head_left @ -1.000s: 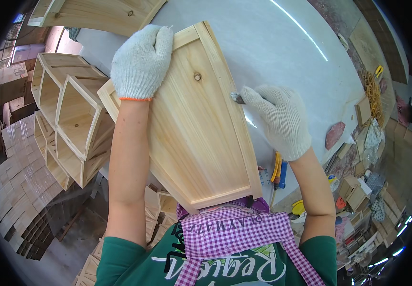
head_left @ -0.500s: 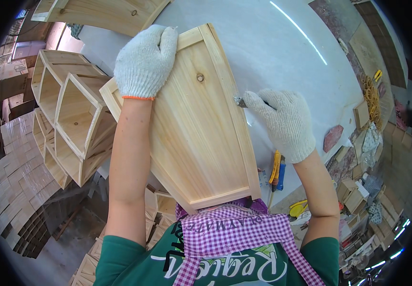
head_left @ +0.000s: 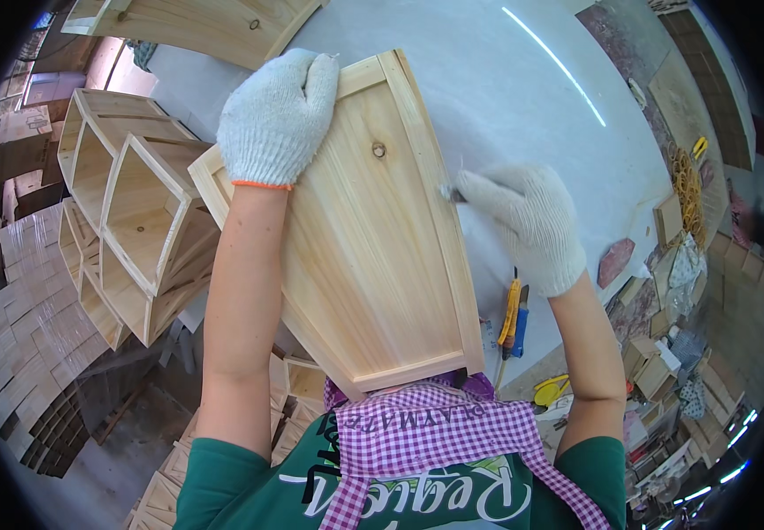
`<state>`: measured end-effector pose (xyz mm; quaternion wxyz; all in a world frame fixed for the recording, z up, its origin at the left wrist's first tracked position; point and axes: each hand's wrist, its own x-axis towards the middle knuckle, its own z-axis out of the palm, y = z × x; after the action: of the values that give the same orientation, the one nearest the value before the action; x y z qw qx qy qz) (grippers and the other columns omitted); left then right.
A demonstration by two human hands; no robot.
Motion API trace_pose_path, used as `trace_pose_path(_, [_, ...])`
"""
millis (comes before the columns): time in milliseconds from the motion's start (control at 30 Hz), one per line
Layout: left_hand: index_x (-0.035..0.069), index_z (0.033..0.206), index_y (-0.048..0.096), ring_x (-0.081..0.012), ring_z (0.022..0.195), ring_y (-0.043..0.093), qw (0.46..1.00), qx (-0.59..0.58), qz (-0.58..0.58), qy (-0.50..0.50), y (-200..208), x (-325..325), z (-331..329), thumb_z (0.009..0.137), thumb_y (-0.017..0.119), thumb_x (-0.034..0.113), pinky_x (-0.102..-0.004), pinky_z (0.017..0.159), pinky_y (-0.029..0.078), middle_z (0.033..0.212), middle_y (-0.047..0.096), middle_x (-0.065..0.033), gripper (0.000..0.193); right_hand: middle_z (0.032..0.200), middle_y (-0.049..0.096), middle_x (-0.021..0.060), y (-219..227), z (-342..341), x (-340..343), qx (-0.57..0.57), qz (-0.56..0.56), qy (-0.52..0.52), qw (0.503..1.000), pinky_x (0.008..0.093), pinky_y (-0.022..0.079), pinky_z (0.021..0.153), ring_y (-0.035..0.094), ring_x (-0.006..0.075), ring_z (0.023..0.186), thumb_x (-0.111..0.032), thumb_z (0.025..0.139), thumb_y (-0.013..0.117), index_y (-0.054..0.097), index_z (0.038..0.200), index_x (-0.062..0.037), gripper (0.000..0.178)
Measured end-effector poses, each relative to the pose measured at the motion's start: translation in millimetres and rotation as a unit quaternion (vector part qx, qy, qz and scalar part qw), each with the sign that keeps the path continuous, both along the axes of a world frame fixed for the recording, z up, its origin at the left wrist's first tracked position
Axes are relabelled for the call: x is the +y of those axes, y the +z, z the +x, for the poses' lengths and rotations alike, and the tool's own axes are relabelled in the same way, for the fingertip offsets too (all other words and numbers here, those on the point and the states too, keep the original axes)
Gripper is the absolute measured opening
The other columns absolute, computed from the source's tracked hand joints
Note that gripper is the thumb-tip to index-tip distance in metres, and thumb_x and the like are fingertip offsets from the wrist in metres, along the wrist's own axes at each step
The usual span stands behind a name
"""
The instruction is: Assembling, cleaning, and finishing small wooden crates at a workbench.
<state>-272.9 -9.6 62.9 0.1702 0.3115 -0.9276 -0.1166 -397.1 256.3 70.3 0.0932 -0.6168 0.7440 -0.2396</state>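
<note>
A tapered wooden box (head_left: 373, 256) of pale knotty pine, with a framed panel face, stands before me, its near end against my apron. My left hand (head_left: 278, 115), in a white knitted glove, is closed over the box's far left edge. My right hand (head_left: 528, 221), gloved the same way and slightly smeared by motion, pinches a small grey piece (head_left: 451, 193) at the box's right edge. The kind of that piece is too small and blurred to tell.
Stacked open wooden frames (head_left: 139, 212) stand at the left, another wooden box (head_left: 214, 26) at the far left. A yellow-handled tool (head_left: 510, 314) and a blue-handled tool (head_left: 521, 325) lie on the pale table (head_left: 541, 106). Yellow cord (head_left: 688, 190) and wood scraps line the right side.
The box and my left hand have shifted slightly to the right. My right hand has moved a little, with the small grey piece still at the box's right edge.
</note>
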Motion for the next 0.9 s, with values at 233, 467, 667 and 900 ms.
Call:
trace_pose_path(233, [0.009,0.102,0.073,-0.0383,0.09,0.069,1.0,0.014,0.008,-0.005,5.0,1.9,-3.2,0.101,0.056,0.038,-0.0442,0.078,0.054,0.096,0.073,-0.0161,0.033,0.09,0.073,0.01,-5.6,3.5,-4.1,-0.057,0.017,-0.032,0.998,0.043,0.054,0.072,0.07,0.0317,0.081,0.002,0.08,0.064,0.073,0.114,-0.0142,0.039])
trace_pose_path(467, [0.01,0.098,0.073,-0.0387,0.088,0.069,1.0,0.016,0.014,0.0,9.3,11.1,1.5,0.1,0.059,0.037,-0.0462,0.076,0.055,0.094,0.072,-0.0159,0.031,0.097,0.071,0.0104,-9.0,11.0,26.1,-0.031,0.024,0.009,0.999,0.043,0.054,0.075,0.069,0.0318,0.086,0.0,0.081,0.063,0.073,0.115,-0.0139,0.038])
trace_pose_path(667, [0.011,0.096,0.073,-0.0379,0.085,0.07,1.0,0.002,0.01,-0.001,7.5,10.2,-0.4,0.1,0.059,0.036,-0.0473,0.075,0.055,0.092,0.072,-0.0151,0.03,0.104,0.071,0.0104,7.0,24.8,6.6,-0.085,-0.142,-0.098,0.981,0.0448,0.054,0.078,0.069,0.0339,0.092,0.001,0.082,0.063,0.071,0.119,-0.0125,0.04])
trace_pose_path(900, [0.01,0.092,0.072,-0.0367,0.083,0.07,1.0,-0.002,0.009,0.002,5.7,2.7,1.1,0.1,0.059,0.036,-0.0473,0.074,0.055,0.089,0.072,-0.014,0.03,0.116,0.073,0.0134,-16.8,25.7,-0.4,-0.119,-0.08,-0.037,0.989,0.0434,0.055,0.084,0.069,0.0352,0.102,0.002,0.082,0.064,0.07,0.124,-0.0105,0.044])
